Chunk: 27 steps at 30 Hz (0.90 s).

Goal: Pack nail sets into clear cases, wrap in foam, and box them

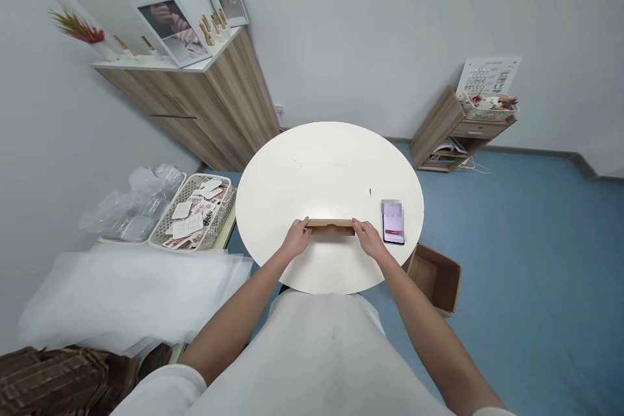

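Between my two hands is a flat brown cardboard box (331, 229), held by its two short ends over the near half of a round white table (322, 162). My left hand (296, 238) grips its left end, fingers closed with the thumb near the top edge. At the right end, my right hand (369, 238) pinches the corner in the same way. The box's long narrow side, with a small notch at its middle, faces me. To the right of my right hand lies a phone (394, 227) with its screen lit and partly blurred out.
Left of the table, a white basket (227, 208) holds cards and packets, beside clear plastic packaging (146, 201). White translucent sheets (131, 292) lie nearer me. An open cardboard box (433, 276) stands on the floor at right. Behind are a wooden cabinet (229, 104) and a small shelf (439, 120).
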### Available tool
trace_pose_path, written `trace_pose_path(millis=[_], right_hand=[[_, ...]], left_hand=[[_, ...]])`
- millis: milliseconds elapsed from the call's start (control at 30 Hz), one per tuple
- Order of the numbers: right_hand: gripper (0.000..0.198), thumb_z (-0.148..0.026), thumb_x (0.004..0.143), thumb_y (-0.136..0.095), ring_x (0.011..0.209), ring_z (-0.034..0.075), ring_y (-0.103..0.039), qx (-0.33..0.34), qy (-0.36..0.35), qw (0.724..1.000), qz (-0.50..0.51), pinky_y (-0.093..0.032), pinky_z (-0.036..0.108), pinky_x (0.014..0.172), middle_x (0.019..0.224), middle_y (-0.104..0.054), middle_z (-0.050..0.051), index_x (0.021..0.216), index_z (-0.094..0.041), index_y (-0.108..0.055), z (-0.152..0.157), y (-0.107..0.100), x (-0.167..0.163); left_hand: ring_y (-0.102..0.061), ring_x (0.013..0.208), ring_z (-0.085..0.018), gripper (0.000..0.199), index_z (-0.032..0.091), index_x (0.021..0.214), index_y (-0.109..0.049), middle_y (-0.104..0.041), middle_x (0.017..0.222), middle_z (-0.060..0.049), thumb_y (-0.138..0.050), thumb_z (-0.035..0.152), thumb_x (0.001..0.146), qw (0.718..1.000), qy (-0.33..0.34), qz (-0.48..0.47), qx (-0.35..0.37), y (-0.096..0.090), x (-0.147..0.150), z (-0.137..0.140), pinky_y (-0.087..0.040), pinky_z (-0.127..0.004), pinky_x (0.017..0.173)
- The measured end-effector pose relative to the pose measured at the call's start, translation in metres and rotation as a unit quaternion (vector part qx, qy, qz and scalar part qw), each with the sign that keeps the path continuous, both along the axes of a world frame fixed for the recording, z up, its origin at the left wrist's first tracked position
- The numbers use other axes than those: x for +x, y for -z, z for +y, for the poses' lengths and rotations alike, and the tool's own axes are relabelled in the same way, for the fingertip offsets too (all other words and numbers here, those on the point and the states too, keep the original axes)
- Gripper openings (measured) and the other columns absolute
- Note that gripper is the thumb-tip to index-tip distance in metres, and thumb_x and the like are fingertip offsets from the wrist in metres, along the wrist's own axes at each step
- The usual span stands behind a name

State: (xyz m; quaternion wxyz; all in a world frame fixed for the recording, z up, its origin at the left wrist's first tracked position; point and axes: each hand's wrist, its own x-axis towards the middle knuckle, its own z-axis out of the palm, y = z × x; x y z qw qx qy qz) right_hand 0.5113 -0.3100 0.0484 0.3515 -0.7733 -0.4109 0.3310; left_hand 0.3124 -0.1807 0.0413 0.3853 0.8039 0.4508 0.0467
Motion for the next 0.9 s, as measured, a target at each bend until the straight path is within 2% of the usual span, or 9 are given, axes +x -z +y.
trace_pose_path(millis=[100,200,267,333,433,533,767,833,900], right_hand=[[0.045,-0.056,0.078,-0.032,0.060,0.015,-0.044,-0.014,0.005,1.000,0.013,-0.034,0.025,0.056,0.055,-0.045,0.000,0.060,-0.020,-0.052,0.012,-0.006,0.007],[0.047,-0.059,0.076,-0.032,0.048,0.010,-0.031,-0.039,0.012,0.998,0.041,-0.025,0.023,0.047,0.048,-0.031,-0.004,0.050,-0.020,-0.035,0.019,-0.009,0.011],[0.047,-0.060,0.075,-0.033,0.049,0.010,-0.027,-0.041,0.015,0.997,0.057,-0.022,0.023,0.046,0.049,-0.029,-0.004,0.050,-0.020,-0.029,0.021,-0.010,0.012],[0.046,-0.060,0.075,-0.033,0.050,0.010,-0.027,-0.039,0.016,0.997,0.067,-0.021,0.022,0.047,0.051,-0.028,-0.004,0.051,-0.020,-0.026,0.022,-0.010,0.012],[0.046,-0.059,0.075,-0.033,0.051,0.010,-0.028,-0.038,0.021,0.996,0.074,-0.021,0.022,0.047,0.052,-0.030,-0.004,0.052,-0.020,-0.026,0.023,-0.009,0.012],[0.046,-0.059,0.075,-0.032,0.051,0.010,-0.030,-0.036,0.021,0.996,0.079,-0.022,0.022,0.047,0.052,-0.033,-0.003,0.051,-0.020,-0.028,0.024,-0.007,0.011],[0.047,-0.058,0.076,-0.031,0.050,0.010,-0.037,-0.036,0.012,0.996,0.080,-0.029,0.023,0.049,0.054,-0.044,-0.002,0.054,-0.019,-0.046,0.026,-0.005,0.009],[0.045,-0.057,0.075,-0.034,0.054,0.011,-0.041,-0.022,0.014,0.996,0.087,-0.033,0.024,0.051,0.059,-0.050,-0.001,0.063,-0.019,-0.055,0.025,-0.001,0.010],[0.041,-0.054,0.073,-0.039,0.060,0.013,-0.047,-0.003,0.027,0.995,0.097,-0.037,0.025,0.056,0.067,-0.055,0.000,0.080,-0.021,-0.061,0.022,0.004,0.010]], left_hand=[[-0.051,0.085,-0.020,0.036,0.017,0.113,-0.047,-0.048,0.093,-0.010,-0.031,0.028,0.083,0.999,0.006,0.044,0.015,-0.006,0.006,0.008,-0.041,-0.031,0.074],[-0.052,0.079,-0.021,0.030,0.018,0.100,-0.053,-0.051,0.083,-0.008,-0.031,0.028,0.082,0.997,0.032,0.067,0.024,-0.010,0.009,0.012,-0.041,-0.030,0.067],[-0.052,0.077,-0.020,0.030,0.020,0.100,-0.053,-0.053,0.080,-0.006,-0.031,0.029,0.082,0.998,0.040,0.050,0.023,-0.011,0.008,0.013,-0.041,-0.030,0.067],[-0.052,0.078,-0.019,0.034,0.020,0.109,-0.050,-0.054,0.083,-0.006,-0.032,0.031,0.082,0.999,0.027,0.021,0.014,-0.011,0.007,0.013,-0.041,-0.030,0.069],[-0.053,0.080,-0.017,0.040,0.020,0.118,-0.044,-0.056,0.090,-0.004,-0.035,0.033,0.081,1.000,-0.004,-0.015,-0.017,-0.009,0.005,0.012,-0.042,-0.029,0.073],[-0.053,0.080,-0.015,0.041,0.020,0.119,-0.045,-0.056,0.093,-0.004,-0.037,0.034,0.081,0.999,-0.020,-0.027,-0.035,-0.009,0.003,0.011,-0.042,-0.028,0.074],[-0.053,0.081,-0.016,0.045,0.020,0.120,-0.046,-0.057,0.094,-0.004,-0.040,0.038,0.079,0.998,-0.031,-0.036,-0.047,-0.010,0.001,0.013,-0.042,-0.027,0.075],[-0.054,0.081,-0.016,0.046,0.021,0.118,-0.048,-0.058,0.093,-0.004,-0.039,0.044,0.079,0.997,-0.032,-0.048,-0.055,-0.011,-0.001,0.013,-0.042,-0.028,0.074],[-0.055,0.080,-0.017,0.047,0.022,0.113,-0.052,-0.059,0.090,-0.004,-0.034,0.050,0.080,0.995,-0.032,-0.063,-0.073,-0.010,-0.002,0.014,-0.043,-0.028,0.072]])
